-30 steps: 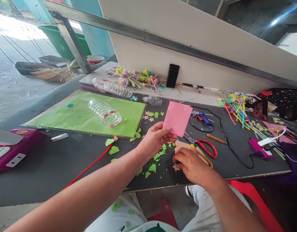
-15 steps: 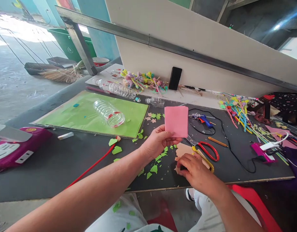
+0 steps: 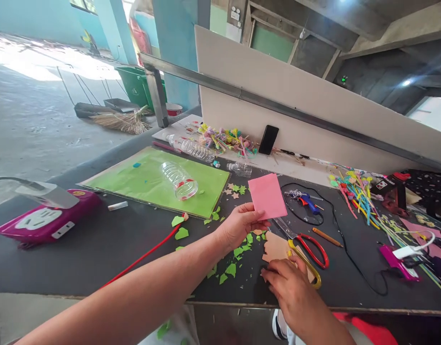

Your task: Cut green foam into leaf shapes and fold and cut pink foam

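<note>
My left hand (image 3: 242, 224) pinches a square stack of pink paper (image 3: 266, 196) between thumb and fingers, above the table. Close to the table's front edge, my right hand (image 3: 288, 282) has its fingers curled together and pointing down; whatever is in them, if anything, is hidden. Beside it lie peach paper (image 3: 275, 245) with a cut edge and a pair of scissors with yellow handles (image 3: 315, 277), partly covered by the hand. Red-handled scissors (image 3: 315, 251) rest just beyond. Green paper scraps (image 3: 238, 251) are scattered under my left forearm, and small cut paper stars (image 3: 238, 189) lie farther back.
A clear plastic bottle (image 3: 180, 181) lies on green sheets (image 3: 144, 175). A blue glue gun (image 3: 310, 205) with a black cord and an orange-brown pencil-like stick (image 3: 327, 237) are at right. Purple power strips (image 3: 37, 223) and a leaning phone (image 3: 268, 139) also stand around.
The view has tilted up and shifted left. The pink paper has tilted in my left hand. A peach star visible at my right fingertips before no longer shows there.
</note>
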A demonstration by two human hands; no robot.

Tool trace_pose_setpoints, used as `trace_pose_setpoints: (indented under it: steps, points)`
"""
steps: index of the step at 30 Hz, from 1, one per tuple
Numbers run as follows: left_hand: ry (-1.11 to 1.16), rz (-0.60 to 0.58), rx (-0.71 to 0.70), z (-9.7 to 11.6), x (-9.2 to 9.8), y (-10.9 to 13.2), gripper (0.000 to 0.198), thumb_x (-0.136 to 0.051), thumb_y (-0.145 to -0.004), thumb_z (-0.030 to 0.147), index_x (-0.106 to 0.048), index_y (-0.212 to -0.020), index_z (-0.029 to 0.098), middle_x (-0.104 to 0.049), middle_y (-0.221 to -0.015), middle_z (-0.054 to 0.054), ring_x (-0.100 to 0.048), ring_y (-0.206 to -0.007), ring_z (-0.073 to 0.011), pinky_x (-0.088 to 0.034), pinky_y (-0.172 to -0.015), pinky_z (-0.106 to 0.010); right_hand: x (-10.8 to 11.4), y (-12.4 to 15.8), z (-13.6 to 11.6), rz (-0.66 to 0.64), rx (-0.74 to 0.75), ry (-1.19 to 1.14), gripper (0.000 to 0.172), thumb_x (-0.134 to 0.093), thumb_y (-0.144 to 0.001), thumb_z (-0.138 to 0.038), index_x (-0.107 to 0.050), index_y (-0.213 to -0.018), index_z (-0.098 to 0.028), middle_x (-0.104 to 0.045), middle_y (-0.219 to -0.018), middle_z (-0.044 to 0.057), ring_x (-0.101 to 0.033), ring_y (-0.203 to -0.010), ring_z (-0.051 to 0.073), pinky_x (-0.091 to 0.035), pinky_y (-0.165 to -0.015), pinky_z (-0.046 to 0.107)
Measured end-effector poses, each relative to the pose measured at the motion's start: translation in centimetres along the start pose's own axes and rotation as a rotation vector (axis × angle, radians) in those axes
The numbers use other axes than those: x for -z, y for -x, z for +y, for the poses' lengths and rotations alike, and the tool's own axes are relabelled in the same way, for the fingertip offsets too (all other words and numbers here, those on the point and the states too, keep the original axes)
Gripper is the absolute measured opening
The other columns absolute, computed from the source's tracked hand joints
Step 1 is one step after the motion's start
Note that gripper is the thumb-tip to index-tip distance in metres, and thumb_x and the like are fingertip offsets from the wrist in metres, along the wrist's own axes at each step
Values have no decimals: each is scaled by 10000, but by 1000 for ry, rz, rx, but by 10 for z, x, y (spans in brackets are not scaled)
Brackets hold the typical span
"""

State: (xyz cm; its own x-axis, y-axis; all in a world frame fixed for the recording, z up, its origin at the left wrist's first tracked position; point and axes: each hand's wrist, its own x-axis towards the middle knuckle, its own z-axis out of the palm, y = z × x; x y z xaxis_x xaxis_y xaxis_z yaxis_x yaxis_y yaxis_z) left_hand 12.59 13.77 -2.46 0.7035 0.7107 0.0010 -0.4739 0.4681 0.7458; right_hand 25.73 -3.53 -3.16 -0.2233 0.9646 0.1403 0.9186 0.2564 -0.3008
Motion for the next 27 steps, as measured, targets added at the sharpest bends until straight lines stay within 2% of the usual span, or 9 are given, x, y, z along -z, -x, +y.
trace_pose_setpoints:
  steps: [3, 7, 13, 18, 21, 24, 27]
  points:
    - [31, 16, -10, 2, 1, -1, 239, -767, -692, 260, -679, -825, 82, -680, -699, -69, -655, -608, -154, -538, -619, -269, -12, 12, 3, 139, 82, 42, 393, -484, -840, -69, -607, -1159, -263, -658, -1091, 61, -610, -998, 220, -251, -963, 443]
    - [22, 0, 6, 1, 2, -1, 255, -756, -710, 279, -673, -833, 72, -680, -696, -83, -661, -616, -151, -534, -611, -247, -18, 18, 8, 324, 160, 79, 270, -431, -936, -189, -662, -1055, -260, -696, -1058, 56, -634, -943, 212, -278, -934, 413]
    - [8, 1, 22, -3, 7, -5, 245, -764, -703, 259, -649, -841, 92, -683, -722, -77, -676, -623, -154, -538, -591, -231, -8, 16, 2, 361, 299, 138, 231, -458, -955, -262, -681, -1009, -234, -758, -984, 28, -657, -892, 212, -272, -983, 410]
    - [34, 44, -3, -1, 11, -7, 194, -746, -723, 227, -634, -829, 109, -671, -702, -56, -677, -636, -147, -550, -591, -224, -17, 23, -2, 434, 321, 184, 247, -447, -928, -156, -689, -925, -207, -769, -880, 23, -665, -773, 175, -291, -999, 405]
    - [24, 44, 5, -2, 12, -8, 173, -737, -732, 217, -632, -819, 111, -669, -695, -53, -675, -633, -140, -554, -589, -217, -21, 28, 3, 395, 339, 205, 242, -447, -898, -105, -669, -939, -191, -762, -883, 36, -666, -786, 179, -321, -980, 406]
    - [-1, 22, 39, -3, 11, -8, 183, -741, -732, 226, -634, -822, 108, -676, -698, -66, -679, -630, -143, -550, -584, -209, -19, 28, 9, 361, 297, 172, 215, -496, -872, -85, -654, -965, -197, -751, -891, 36, -667, -798, 189, -333, -973, 423]
    - [-15, 5, 74, -5, 8, -6, 203, -746, -728, 238, -647, -840, 102, -679, -699, -66, -677, -611, -138, -552, -583, -210, -14, 24, 11, 410, 172, -2, 179, -550, -869, -112, -660, -937, -236, -737, -876, 22, -664, -799, 194, -415, -904, 411]
